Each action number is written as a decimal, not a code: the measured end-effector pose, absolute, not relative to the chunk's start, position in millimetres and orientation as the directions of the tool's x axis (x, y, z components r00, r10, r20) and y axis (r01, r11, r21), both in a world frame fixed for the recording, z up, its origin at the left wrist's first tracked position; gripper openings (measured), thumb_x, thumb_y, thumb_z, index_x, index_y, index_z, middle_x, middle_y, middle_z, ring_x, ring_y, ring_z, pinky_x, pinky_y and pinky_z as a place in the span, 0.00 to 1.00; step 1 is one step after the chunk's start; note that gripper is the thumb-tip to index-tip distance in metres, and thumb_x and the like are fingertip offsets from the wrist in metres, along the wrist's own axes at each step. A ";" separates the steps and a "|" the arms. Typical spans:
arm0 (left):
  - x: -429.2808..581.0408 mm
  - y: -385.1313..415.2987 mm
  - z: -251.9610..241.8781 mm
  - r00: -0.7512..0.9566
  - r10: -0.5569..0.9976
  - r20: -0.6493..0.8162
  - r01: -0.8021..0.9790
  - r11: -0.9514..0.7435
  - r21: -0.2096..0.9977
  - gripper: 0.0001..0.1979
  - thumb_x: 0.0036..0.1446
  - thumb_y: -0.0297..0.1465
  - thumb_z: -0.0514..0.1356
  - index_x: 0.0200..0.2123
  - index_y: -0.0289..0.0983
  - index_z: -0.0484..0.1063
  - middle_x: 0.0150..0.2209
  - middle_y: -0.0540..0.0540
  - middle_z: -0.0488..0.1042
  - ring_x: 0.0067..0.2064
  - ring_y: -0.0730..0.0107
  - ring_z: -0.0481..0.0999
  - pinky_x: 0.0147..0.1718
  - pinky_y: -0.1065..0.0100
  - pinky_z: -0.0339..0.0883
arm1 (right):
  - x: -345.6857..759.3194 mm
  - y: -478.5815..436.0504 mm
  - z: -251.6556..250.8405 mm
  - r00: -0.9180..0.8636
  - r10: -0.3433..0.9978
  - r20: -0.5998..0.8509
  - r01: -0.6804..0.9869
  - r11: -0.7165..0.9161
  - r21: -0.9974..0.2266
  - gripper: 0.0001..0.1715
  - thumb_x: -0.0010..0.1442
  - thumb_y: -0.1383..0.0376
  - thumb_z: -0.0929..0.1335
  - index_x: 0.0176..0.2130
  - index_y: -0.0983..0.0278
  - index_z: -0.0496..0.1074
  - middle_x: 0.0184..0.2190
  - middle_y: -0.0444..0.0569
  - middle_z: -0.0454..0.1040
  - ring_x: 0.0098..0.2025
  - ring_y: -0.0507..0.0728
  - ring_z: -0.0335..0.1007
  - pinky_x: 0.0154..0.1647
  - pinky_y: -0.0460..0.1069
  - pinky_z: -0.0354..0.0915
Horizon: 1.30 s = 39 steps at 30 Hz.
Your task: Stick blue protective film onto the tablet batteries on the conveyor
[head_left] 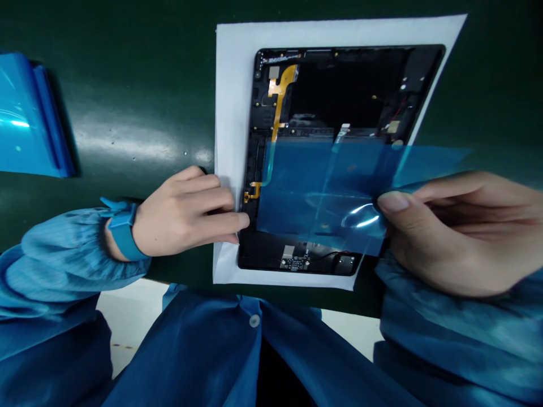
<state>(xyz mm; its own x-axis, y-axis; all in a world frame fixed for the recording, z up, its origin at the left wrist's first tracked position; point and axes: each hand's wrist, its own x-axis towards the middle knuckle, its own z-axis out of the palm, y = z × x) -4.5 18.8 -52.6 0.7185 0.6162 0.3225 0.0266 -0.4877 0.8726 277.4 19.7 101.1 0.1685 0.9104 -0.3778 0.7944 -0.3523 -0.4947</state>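
Note:
An opened black tablet frame (339,90) with orange flex cables lies on a white sheet of paper (233,85) on the dark green table. My left hand (186,212) rests on the paper, its fingers held together and their tips pressing the frame's left edge. My right hand (458,226) pinches a translucent blue film (322,192) by its right end, holding it over the lower half of the frame. The film curls and shines near my thumb.
A stack of blue film sheets (29,118) lies at the table's far left. The green table surface (127,113) runs between the stack and the paper. My blue coat sleeves and front fill the bottom of the view, with white floor showing below the table edge.

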 end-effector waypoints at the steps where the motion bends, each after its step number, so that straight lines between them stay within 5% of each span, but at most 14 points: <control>1: -4.5 18.8 -52.8 0.718 0.616 0.324 0.026 -0.488 0.872 0.12 0.69 0.41 0.59 0.44 0.39 0.74 0.33 0.49 0.75 0.33 0.69 0.71 0.31 0.64 0.54 | 277.5 19.7 101.0 0.166 0.912 -0.376 0.795 -0.349 -0.495 0.08 0.52 0.73 0.78 0.31 0.60 0.80 0.22 0.40 0.77 0.19 0.48 0.70 0.16 0.44 0.65; 39: -5.7 19.8 -52.4 0.731 0.605 0.316 0.019 -0.481 0.877 0.11 0.68 0.40 0.60 0.44 0.39 0.74 0.33 0.49 0.75 0.33 0.69 0.70 0.31 0.64 0.55 | 274.5 23.1 101.4 0.208 0.902 -0.379 0.794 -0.382 -0.473 0.08 0.50 0.68 0.79 0.29 0.61 0.78 0.20 0.41 0.76 0.17 0.51 0.69 0.14 0.46 0.64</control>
<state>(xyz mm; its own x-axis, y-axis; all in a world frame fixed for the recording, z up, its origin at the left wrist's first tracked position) -5.7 19.8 -52.4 0.7309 0.6050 0.3159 0.0191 -0.4808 0.8766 274.5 23.1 101.4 0.2077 0.9016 -0.3795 0.7941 -0.3819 -0.4728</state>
